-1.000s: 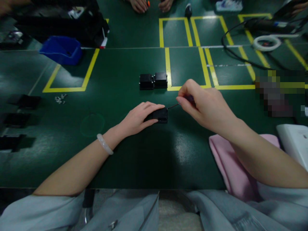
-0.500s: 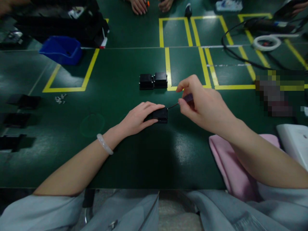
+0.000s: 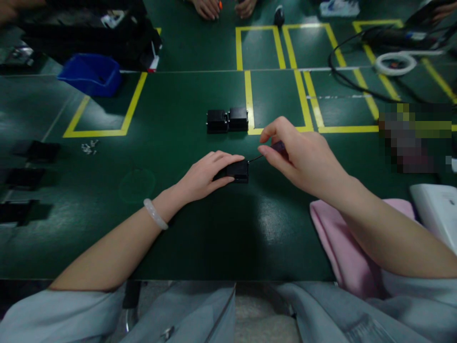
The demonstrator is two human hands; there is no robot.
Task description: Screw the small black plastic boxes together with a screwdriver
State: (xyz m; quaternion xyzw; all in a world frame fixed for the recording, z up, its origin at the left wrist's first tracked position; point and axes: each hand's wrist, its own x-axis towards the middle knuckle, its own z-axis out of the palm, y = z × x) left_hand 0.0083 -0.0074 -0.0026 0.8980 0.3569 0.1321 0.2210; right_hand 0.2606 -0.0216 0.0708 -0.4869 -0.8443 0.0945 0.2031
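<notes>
My left hand (image 3: 207, 175) grips a small black box (image 3: 238, 170) on the green table, thumb on the near side and fingers over the far side. Between the fingers of my right hand (image 3: 291, 150) is a screwdriver (image 3: 278, 146) with a dark purple handle. Its thin shaft slants down leftward, and the tip meets the box's right end near the far corner. Whether a screw sits under the tip is too small to tell. Just beyond, two similar black boxes (image 3: 227, 120) stand side by side with small silver screws at their ends.
Loose screws (image 3: 89, 146) lie at left, near several black parts (image 3: 24, 178). Behind them stands a blue bin (image 3: 91, 75). A pink cloth (image 3: 352, 243) and a white device (image 3: 437, 209) are at right. Another person's hands (image 3: 207, 7) rest across the table; a cable (image 3: 332, 62) curls at far right.
My right hand's fingers have shifted slightly and turned about the screwdriver handle. The screwdriver tip stays at the same corner; my left hand and the box have not moved.
</notes>
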